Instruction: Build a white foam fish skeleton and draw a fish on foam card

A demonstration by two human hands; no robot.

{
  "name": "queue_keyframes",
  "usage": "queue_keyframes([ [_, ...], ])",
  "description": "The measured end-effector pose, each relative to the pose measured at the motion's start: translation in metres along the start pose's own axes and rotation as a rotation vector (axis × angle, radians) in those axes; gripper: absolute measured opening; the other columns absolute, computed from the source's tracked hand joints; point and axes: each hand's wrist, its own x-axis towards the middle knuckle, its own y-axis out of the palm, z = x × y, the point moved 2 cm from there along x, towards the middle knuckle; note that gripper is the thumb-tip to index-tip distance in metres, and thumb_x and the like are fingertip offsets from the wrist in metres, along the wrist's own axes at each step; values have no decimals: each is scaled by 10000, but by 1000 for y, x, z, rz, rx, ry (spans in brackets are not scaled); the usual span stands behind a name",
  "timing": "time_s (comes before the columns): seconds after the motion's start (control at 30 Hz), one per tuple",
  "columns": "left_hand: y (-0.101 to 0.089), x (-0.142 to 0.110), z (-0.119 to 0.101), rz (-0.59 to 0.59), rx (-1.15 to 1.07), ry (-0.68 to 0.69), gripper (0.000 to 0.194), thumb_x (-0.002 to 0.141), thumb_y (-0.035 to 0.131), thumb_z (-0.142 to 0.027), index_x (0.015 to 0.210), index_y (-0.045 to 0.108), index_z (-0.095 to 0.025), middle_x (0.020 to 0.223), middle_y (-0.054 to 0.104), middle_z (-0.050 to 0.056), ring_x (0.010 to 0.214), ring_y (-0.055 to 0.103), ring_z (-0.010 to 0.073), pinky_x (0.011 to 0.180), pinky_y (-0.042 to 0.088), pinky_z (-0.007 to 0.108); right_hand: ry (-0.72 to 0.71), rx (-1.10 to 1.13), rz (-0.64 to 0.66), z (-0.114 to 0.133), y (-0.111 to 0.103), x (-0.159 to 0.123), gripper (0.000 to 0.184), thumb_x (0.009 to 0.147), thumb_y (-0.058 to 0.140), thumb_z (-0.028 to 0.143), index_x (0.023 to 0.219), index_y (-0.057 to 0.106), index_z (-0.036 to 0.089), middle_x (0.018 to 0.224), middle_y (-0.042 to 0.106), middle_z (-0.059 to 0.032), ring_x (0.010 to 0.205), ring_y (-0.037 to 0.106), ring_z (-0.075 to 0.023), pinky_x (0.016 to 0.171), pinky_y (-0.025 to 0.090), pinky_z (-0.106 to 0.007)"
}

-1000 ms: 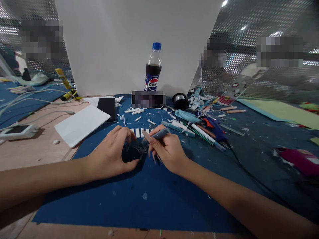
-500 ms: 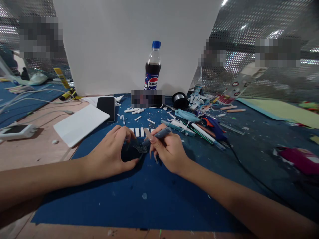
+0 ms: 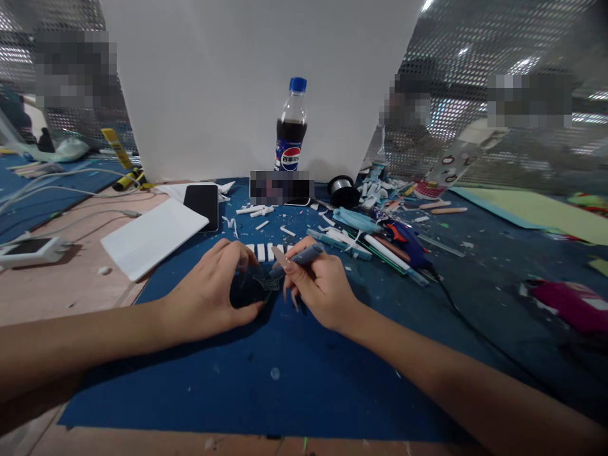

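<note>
- Left hand curled in a C at the left of the clear patterned piece; can't tell if the fingertips pinch its edge or just brace it
- Right hand holds the blue-grey pen-like tool, pinched between thumb and fingers; front end points down-left at the piece; contact at the tip can't be confirmed
- Piece sits between the two hands, over the blue mat on the counter
- Change over the last second: next to none; tool angle shifts slightly, both grips match; reads as fine work at one spot, left side steadying
- Row of white blocks just beyond the hands, partly hidden by the right fingers; loose white strips farther back
- Left side: white sheet overlaps the dark phone
- Right side: glue gun near the clutter; wire spool behind; cola bottle upright at the back
</note>
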Motion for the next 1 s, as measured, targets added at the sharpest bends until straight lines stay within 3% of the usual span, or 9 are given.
queue_keyframes([
  [0.4,-2,-1,-1,6,-11,-8,330,726,625,-302,856,335,-212,884,511,43,811,502,199,680,453,329,-25,7,-34,-1,0,-1,198,941,461,354,827,451,193,501,518,64,378,538,-75,420,442,-184],
  [0.53,-4,-4,0,-18,-72,-20,277,788,549,-327,911,331,-208,970,513,78,898,519,218,757,460,369,-24,75,-112,-3,-1,-4,160,935,478,346,871,463,200,509,535,67,392,539,-72,401,435,-174],
  [0.67,-6,-4,3,-124,-150,-79,60,914,339,-252,938,312,-204,937,505,75,781,541,167,677,465,321,82,265,-259,-7,-6,-1,188,904,536,366,844,487,195,527,540,62,399,516,-64,381,434,-171],
  [0.73,-6,-3,6,-149,-139,-143,49,938,294,-233,925,334,-207,859,520,45,674,538,143,597,449,280,149,394,-308,-10,-8,2,210,873,578,378,815,502,192,520,533,63,378,491,-63,344,411,-174],
  [0.83,-4,-1,10,-47,-126,-193,139,952,289,-239,956,422,-200,733,558,-5,549,522,121,529,417,243,207,593,-340,-14,-9,8,225,815,644,376,776,522,191,541,573,48,392,521,-80,335,417,-188],
  [1.0,-4,2,10,51,-95,-113,231,935,307,-224,928,535,-186,618,569,-25,537,542,121,538,409,227,266,825,-277,-14,-8,9,226,753,682,369,714,558,184,553,635,20,424,586,-108,374,479,-205],
])
